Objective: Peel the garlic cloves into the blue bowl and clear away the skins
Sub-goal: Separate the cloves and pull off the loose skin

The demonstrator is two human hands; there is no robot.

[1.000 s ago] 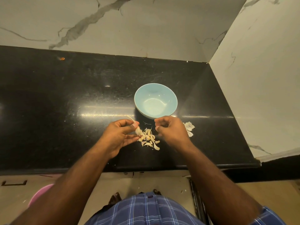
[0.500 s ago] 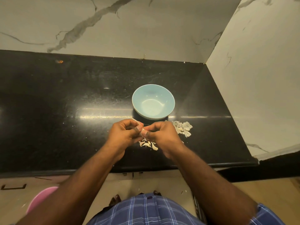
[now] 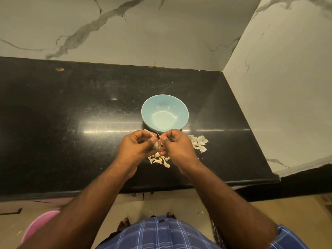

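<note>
An empty light blue bowl (image 3: 165, 113) stands on the black counter (image 3: 71, 123). Just in front of it my left hand (image 3: 136, 150) holds a pale garlic clove (image 3: 156, 145) between thumb and fingers. My right hand (image 3: 177, 147) meets it fingertip to fingertip and pinches the clove's skin. Below the hands lies a small heap of garlic cloves (image 3: 159, 160). A pile of white papery skins (image 3: 199, 142) sits on the counter to the right of my right hand.
Marble walls close the counter at the back and on the right (image 3: 278, 87). The counter's front edge runs just below my wrists. A pink tub (image 3: 38, 225) stands on the floor at lower left. A few skin scraps lie on the floor.
A second ago the hands were apart, the left holding the clove. They have come together over the heap, and both now work the same clove.
</note>
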